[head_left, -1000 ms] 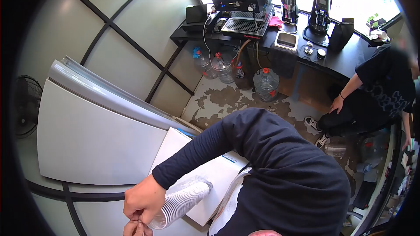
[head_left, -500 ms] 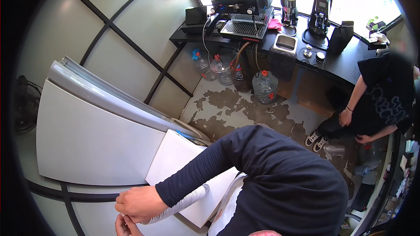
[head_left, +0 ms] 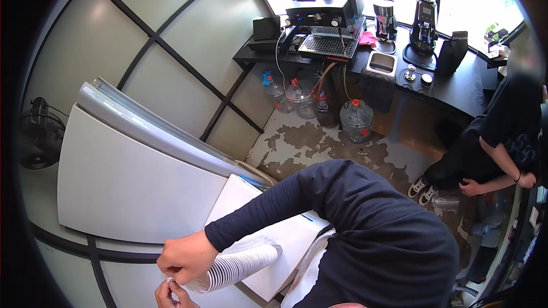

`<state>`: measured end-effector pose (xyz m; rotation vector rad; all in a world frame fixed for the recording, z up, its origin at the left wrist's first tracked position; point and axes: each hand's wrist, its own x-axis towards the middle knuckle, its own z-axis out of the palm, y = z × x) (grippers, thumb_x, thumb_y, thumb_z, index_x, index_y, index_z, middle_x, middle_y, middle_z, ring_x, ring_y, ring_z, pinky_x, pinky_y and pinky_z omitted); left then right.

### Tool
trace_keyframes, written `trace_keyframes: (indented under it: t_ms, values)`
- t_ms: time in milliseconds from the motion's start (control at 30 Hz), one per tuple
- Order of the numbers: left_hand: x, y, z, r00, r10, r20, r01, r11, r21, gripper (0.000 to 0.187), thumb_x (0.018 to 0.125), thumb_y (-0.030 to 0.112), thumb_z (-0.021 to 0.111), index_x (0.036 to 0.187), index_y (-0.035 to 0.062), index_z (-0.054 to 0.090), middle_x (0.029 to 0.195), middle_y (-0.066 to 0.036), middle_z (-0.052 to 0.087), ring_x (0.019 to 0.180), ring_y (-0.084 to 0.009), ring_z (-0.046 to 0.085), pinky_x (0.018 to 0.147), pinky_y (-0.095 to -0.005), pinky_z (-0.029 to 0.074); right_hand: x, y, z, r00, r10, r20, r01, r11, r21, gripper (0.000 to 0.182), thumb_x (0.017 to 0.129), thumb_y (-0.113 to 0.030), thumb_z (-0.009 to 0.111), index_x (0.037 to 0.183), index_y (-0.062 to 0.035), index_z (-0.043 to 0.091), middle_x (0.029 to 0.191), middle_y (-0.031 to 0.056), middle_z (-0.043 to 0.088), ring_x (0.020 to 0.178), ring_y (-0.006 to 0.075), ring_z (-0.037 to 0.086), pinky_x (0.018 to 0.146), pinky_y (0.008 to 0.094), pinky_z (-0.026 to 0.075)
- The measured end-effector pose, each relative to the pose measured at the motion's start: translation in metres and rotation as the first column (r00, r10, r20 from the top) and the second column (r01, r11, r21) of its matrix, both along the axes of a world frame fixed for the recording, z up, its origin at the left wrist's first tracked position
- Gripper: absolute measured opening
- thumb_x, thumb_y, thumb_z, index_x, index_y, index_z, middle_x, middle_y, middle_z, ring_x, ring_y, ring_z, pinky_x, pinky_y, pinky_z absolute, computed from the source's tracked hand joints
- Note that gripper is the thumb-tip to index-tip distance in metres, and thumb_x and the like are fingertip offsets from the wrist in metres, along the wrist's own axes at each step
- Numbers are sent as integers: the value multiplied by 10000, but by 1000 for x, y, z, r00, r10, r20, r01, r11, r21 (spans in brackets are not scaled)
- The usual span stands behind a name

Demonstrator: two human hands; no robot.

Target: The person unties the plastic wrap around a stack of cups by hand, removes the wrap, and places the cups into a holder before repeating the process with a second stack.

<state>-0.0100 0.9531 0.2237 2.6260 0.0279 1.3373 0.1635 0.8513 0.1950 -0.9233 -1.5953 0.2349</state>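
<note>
A long stack of white, ridged disposable cups or lids (head_left: 242, 265) in a clear plastic sleeve lies slanting over a white box-like surface (head_left: 279, 279). At its near left end, my right hand (head_left: 188, 256) has its fingers bent and pinched on the clear plastic wrapper (head_left: 197, 283). Just below, my left hand (head_left: 171, 295) pinches the same end of the wrapper, fingertips close to those of the right. The lower part of the left hand is cut off by the frame edge.
A white fridge-like cabinet (head_left: 142, 177) stands left, with a black fan (head_left: 41, 134) behind. Across the room, an espresso machine (head_left: 325, 14) and a grinder (head_left: 424, 28) sit on a black counter (head_left: 462, 88). Large water bottles (head_left: 357, 117) stand below. Another person (head_left: 502, 131) is at right.
The view has shifted slightly. My hands remain together at the stack's end, and more of the stack and its clear wrapper shows. The other person's arm has moved to the right.
</note>
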Motion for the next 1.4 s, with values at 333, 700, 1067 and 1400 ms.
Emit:
trace_keyframes:
  t_ms: [333,700,1067,1400]
  values:
    - [6,23,4,966,-234,-111,164,883,-439,90,951,32,576,981,-33,632,874,-46,610,758,-95,563,650,-248,473,14,-15,4,992,-42,-119,40,999,-15,230,946,-173,687,1106,-11,652,943,121,728,822,238,711,745,360,564]
    - [21,4,-7,983,-183,29,172,845,-506,113,977,30,653,1050,-49,691,909,-85,719,810,-129,703,750,-269,563,3,-21,23,862,-438,256,439,897,57,118,871,-34,712,959,23,660,807,131,677,692,240,704,652,316,565]
    - [29,16,-24,855,-497,149,360,362,-860,186,1039,133,606,1112,-30,657,911,12,652,821,-47,566,730,-225,478,22,-18,18,993,-118,-5,113,965,-236,113,956,-53,609,1006,45,635,822,30,645,735,79,583,685,250,511]
    - [35,-5,-21,982,-43,184,111,918,-380,102,907,29,748,989,-2,695,871,-72,713,699,-111,677,630,-260,536,14,-14,7,912,-391,-124,370,915,-161,99,907,-31,656,941,52,614,823,120,683,742,150,701,677,290,578]
